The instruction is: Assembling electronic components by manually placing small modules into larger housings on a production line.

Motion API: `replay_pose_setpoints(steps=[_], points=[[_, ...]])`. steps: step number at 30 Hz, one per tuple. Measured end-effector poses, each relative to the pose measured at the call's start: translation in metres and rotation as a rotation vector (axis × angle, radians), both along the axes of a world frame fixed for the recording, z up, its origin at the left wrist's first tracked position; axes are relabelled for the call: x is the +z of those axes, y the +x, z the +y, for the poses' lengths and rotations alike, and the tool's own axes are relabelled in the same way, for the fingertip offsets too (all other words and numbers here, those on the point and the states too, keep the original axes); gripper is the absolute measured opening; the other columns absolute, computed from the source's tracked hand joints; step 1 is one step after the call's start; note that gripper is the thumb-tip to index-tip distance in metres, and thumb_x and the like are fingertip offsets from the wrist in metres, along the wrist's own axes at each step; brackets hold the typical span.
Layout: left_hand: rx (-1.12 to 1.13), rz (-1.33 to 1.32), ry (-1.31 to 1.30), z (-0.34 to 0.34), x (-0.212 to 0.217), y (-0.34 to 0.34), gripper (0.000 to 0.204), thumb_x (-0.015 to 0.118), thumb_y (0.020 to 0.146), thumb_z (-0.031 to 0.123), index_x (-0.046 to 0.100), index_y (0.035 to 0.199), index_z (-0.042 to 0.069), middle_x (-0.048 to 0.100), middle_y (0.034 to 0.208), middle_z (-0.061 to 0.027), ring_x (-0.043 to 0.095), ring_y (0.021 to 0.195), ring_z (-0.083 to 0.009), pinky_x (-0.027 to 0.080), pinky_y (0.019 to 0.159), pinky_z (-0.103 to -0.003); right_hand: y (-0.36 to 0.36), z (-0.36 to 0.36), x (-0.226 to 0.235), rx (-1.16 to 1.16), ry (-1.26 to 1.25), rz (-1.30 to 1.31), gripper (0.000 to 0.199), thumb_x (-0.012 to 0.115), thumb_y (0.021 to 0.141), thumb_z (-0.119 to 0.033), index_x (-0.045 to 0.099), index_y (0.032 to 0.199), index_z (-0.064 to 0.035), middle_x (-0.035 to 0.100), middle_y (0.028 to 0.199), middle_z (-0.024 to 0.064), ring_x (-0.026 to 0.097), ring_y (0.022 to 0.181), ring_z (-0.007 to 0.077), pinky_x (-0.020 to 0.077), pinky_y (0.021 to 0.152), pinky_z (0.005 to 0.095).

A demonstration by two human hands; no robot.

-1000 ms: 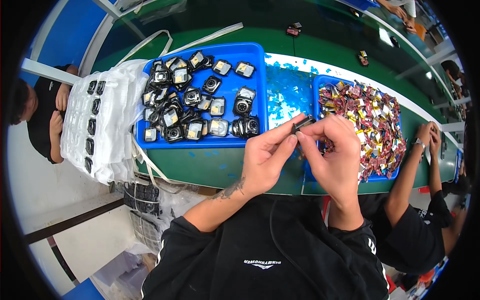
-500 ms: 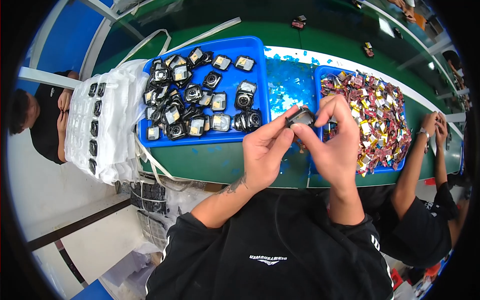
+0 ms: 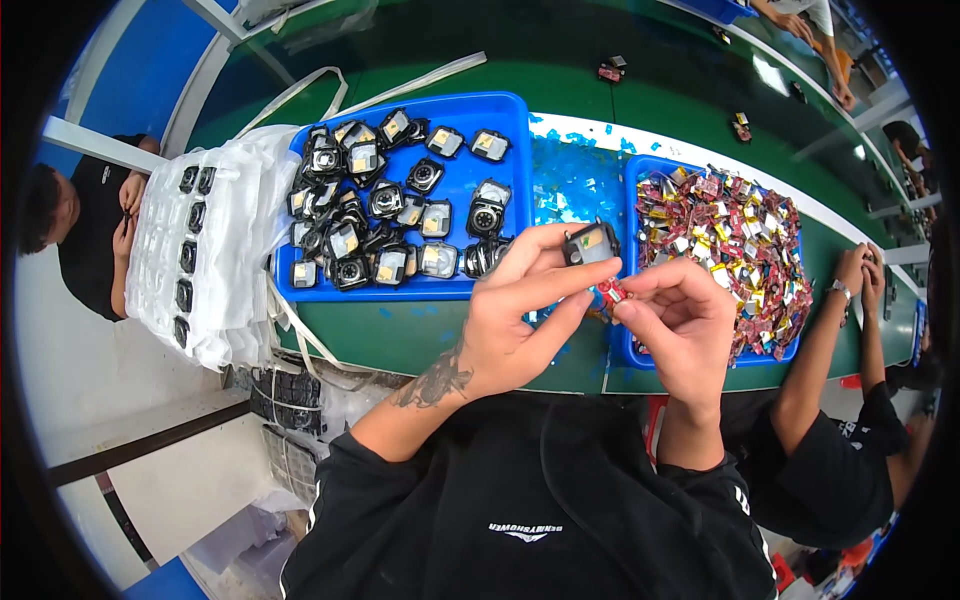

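Note:
My left hand (image 3: pixel 515 325) holds a black smartwatch case (image 3: pixel 592 245) between its fingers, with the grey inner side showing. Just below the case, my right hand (image 3: pixel 692 320) pinches a small red circuit board (image 3: pixel 609 292) between thumb and fingers. The left fingertips reach close to the board; I cannot tell whether the board is still joined to the case. Left of my hands, a blue tray (image 3: pixel 524 170) carries many black watch cases (image 3: pixel 385 198). On the right, a second blue tray (image 3: pixel 631 215) is heaped with red circuit boards and silver and yellow parts (image 3: pixel 730 245).
Blue film scraps (image 3: pixel 570 180) litter the green table (image 3: pixel 480 348) between the trays. White plastic trays (image 3: pixel 225 240) with watch parts are stacked at the left. A co-worker's hands (image 3: pixel 862 275) are beyond the right tray; another person (image 3: pixel 100 230) sits at the left.
A red circuit board now shows in my right hand, where both hands held the case before. The case has turned in my left hand, and the view has shifted slightly.

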State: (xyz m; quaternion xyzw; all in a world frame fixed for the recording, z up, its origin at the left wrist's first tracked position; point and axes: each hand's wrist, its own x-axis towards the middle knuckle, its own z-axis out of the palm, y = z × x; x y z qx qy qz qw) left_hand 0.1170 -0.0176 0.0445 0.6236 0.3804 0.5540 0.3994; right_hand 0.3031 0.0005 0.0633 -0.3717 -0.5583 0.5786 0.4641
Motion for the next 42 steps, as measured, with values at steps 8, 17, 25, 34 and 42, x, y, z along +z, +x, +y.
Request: replay_pose_setpoints(steps=[8,17,25,34,42], points=[[0.026,0.119,0.001,-0.003,-0.003,-0.004,0.020,0.071,0.080,-0.006,0.072,0.100,-0.002,0.062,0.111,-0.0151,0.070,0.090,-0.0228,0.057,0.077,-0.030,0.006,0.011,-0.002,0.093,-0.018,0.008,0.003,0.065,0.089,0.002,0.062,0.091,0.0028,0.062,0.094,0.0078,0.059,0.087,0.0089,0.0515,0.072,0.0216],[-0.011,-0.109,-0.390,-0.007,-0.008,0.000,0.018,0.069,0.082,-0.006,0.070,0.100,-0.006,0.060,0.113,-0.0138,0.066,0.096,-0.0178,0.060,0.075,-0.026,0.001,-0.002,-0.002,0.036,-0.180,0.053,0.017,0.067,0.085,0.005,0.060,0.100,0.0016,0.061,0.092,0.0049,0.059,0.083,0.0074,0.0489,0.070,0.0195],[0.000,-0.284,-0.340,-0.015,-0.013,0.010,0.041,0.061,0.087,-0.009,0.060,0.127,-0.001,0.053,0.129,-0.0140,0.060,0.111,-0.0191,0.056,0.092,-0.031,-0.010,-0.008,-0.013,-0.137,-0.014,-0.089,0.034,0.070,0.081,0.008,0.054,0.109,0.0000,0.062,0.086,0.0029,0.056,0.071,0.0039,0.0419,0.061,0.0173],[0.033,-0.266,-0.277,-0.016,-0.016,0.015,0.040,0.061,0.088,-0.008,0.061,0.126,0.002,0.058,0.129,-0.0140,0.061,0.113,-0.0197,0.056,0.091,-0.031,-0.014,-0.008,-0.015,-0.204,0.200,-0.301,0.036,0.072,0.078,0.008,0.053,0.108,-0.0012,0.063,0.080,0.0025,0.046,0.059,0.0016,0.0341,0.053,0.0171],[0.070,-0.242,-0.281,-0.016,-0.015,0.018,0.041,0.058,0.087,-0.014,0.059,0.126,-0.003,0.058,0.128,-0.0159,0.062,0.109,-0.0195,0.054,0.091,-0.029,-0.012,-0.002,-0.010,-0.166,0.132,-0.396,0.040,0.072,0.077,0.008,0.054,0.111,-0.0035,0.062,0.081,0.0028,0.045,0.059,0.0036,0.0355,0.052,0.0177]])
